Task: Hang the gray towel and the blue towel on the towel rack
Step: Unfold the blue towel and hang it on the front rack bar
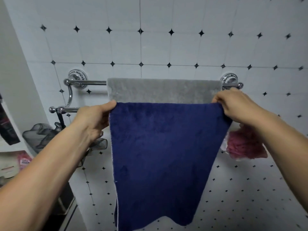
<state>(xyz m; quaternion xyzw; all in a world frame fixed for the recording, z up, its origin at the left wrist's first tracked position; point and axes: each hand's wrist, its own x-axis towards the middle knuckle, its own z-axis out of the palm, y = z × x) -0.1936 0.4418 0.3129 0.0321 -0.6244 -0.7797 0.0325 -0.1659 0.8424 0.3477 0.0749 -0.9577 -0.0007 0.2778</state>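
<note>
A chrome double-bar towel rack point(83, 82) is fixed to the tiled wall. The gray towel point(164, 90) hangs over its upper, rear bar. The blue towel point(165, 155) hangs spread out in front, at the height of the lower front bar point(66, 109), which it mostly hides. My left hand point(95, 118) pinches the blue towel's top left corner. My right hand point(236, 105) pinches its top right corner. I cannot tell whether the blue towel rests on the front bar.
A dark mesh bath sponge point(39, 136) hangs at the left end of the lower bar. A pink bath sponge point(245, 145) hangs at the right, behind my right forearm. A white shelf unit with packages point(13, 157) stands at the far left.
</note>
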